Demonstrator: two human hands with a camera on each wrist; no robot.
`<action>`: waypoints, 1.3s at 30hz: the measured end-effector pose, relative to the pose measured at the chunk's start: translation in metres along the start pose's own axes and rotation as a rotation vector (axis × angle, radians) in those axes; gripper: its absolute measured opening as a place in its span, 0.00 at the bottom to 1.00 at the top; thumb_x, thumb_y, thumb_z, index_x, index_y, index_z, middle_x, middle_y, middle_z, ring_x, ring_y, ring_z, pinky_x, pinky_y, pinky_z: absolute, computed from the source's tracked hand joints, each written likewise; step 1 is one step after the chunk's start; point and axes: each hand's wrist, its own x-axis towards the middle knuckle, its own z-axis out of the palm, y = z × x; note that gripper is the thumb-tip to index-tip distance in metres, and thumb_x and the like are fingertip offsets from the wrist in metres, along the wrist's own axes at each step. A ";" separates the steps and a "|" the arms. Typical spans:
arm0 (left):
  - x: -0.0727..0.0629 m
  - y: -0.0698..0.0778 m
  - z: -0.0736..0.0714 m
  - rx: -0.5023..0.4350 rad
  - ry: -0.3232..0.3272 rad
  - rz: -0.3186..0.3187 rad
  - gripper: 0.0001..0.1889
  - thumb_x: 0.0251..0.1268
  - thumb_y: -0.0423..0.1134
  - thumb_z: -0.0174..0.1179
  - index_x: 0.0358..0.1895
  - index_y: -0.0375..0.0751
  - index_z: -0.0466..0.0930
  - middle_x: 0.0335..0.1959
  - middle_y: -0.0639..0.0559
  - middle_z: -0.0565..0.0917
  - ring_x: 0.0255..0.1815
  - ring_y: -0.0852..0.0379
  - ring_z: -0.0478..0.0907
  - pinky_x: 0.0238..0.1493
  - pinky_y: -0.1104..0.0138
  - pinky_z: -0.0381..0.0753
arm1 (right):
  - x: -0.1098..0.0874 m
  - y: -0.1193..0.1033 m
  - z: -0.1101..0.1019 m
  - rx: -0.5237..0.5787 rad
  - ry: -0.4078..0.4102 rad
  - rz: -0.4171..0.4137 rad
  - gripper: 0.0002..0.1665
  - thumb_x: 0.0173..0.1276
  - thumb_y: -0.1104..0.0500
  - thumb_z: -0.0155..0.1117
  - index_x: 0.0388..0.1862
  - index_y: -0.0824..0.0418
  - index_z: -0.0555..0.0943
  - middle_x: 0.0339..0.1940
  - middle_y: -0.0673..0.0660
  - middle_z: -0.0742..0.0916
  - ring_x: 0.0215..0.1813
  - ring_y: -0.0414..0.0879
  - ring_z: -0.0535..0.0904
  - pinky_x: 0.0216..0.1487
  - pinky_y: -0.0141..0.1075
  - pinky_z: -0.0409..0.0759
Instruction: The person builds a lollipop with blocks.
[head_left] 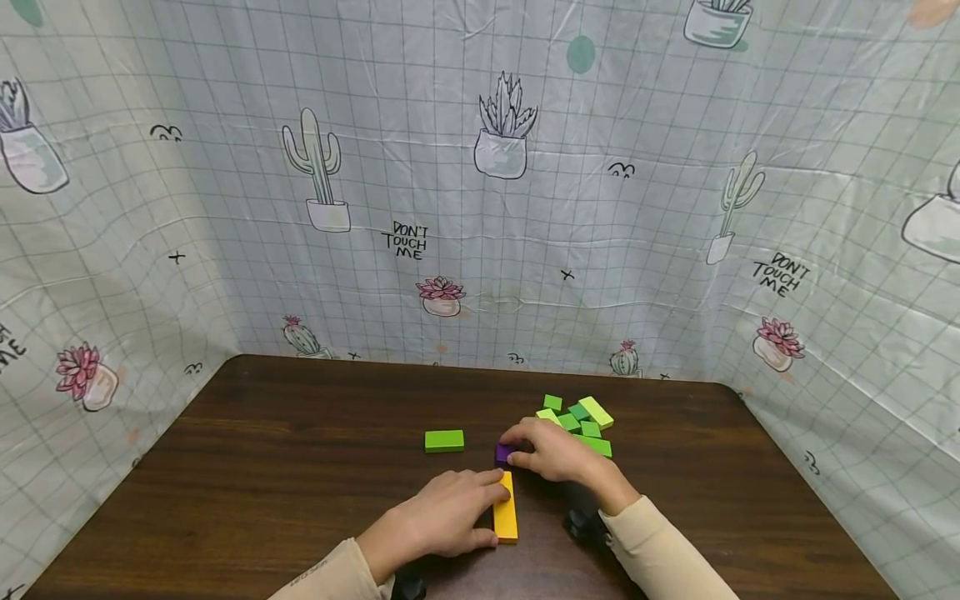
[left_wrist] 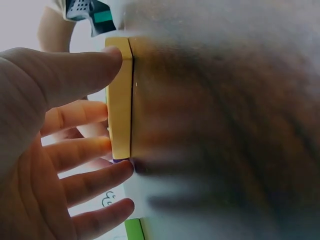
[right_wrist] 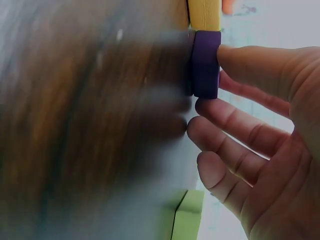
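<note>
Two blocks are pinched midway across the worktop (head_left: 300, 467): the yellow block (head_left: 506, 521) in the left grip (head_left: 453, 512), the purple block (head_left: 502, 454), at its far end, in the right grip (head_left: 557, 450). Either could be skewed by an uneven push.

Beige sleeves (head_left: 663, 546), black wrist cameras (head_left: 583, 527)

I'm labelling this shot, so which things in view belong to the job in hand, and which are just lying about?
Seemingly part of the job:
yellow block, touched by the left grip
purple block, pinched by the right grip

Probably just lying about, held by neither:
single green block, off to the left
cluster of green blocks, beyond the right grip
</note>
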 end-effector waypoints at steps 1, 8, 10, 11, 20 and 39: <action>-0.001 0.000 0.000 0.002 0.002 -0.004 0.28 0.58 0.57 0.64 0.60 0.50 0.76 0.66 0.52 0.71 0.60 0.54 0.73 0.58 0.57 0.73 | 0.000 -0.001 0.000 0.005 -0.004 -0.004 0.14 0.68 0.57 0.63 0.51 0.58 0.83 0.42 0.48 0.83 0.41 0.40 0.77 0.46 0.37 0.78; -0.006 0.002 0.001 0.002 0.018 -0.021 0.29 0.58 0.59 0.63 0.60 0.49 0.75 0.66 0.52 0.71 0.61 0.54 0.72 0.58 0.56 0.73 | 0.001 -0.007 0.002 0.041 -0.032 -0.008 0.14 0.68 0.57 0.63 0.51 0.56 0.83 0.42 0.47 0.83 0.40 0.39 0.75 0.44 0.35 0.77; -0.006 0.003 0.001 0.000 0.020 -0.020 0.29 0.58 0.59 0.62 0.60 0.49 0.76 0.66 0.52 0.71 0.61 0.54 0.72 0.58 0.55 0.73 | 0.001 -0.007 0.003 0.042 -0.032 -0.014 0.14 0.68 0.57 0.63 0.51 0.55 0.83 0.42 0.46 0.83 0.40 0.38 0.75 0.43 0.34 0.77; -0.006 0.003 0.001 0.000 0.022 -0.020 0.29 0.58 0.59 0.63 0.60 0.49 0.76 0.66 0.52 0.71 0.61 0.53 0.72 0.58 0.55 0.73 | 0.001 -0.007 0.004 0.040 -0.032 -0.017 0.14 0.68 0.57 0.63 0.51 0.55 0.83 0.42 0.46 0.83 0.40 0.38 0.75 0.43 0.34 0.77; -0.005 0.005 0.003 0.035 0.046 -0.013 0.26 0.58 0.56 0.64 0.57 0.50 0.79 0.63 0.54 0.75 0.57 0.54 0.75 0.54 0.56 0.76 | -0.001 -0.007 0.005 0.061 -0.041 -0.041 0.13 0.68 0.58 0.63 0.51 0.54 0.84 0.41 0.44 0.83 0.38 0.36 0.74 0.42 0.33 0.76; -0.007 0.006 0.002 -0.014 0.016 -0.067 0.27 0.57 0.58 0.63 0.59 0.52 0.76 0.67 0.49 0.70 0.61 0.51 0.72 0.58 0.53 0.73 | -0.002 -0.008 0.004 0.093 -0.055 -0.054 0.14 0.68 0.56 0.63 0.51 0.54 0.84 0.44 0.45 0.84 0.42 0.37 0.76 0.46 0.35 0.77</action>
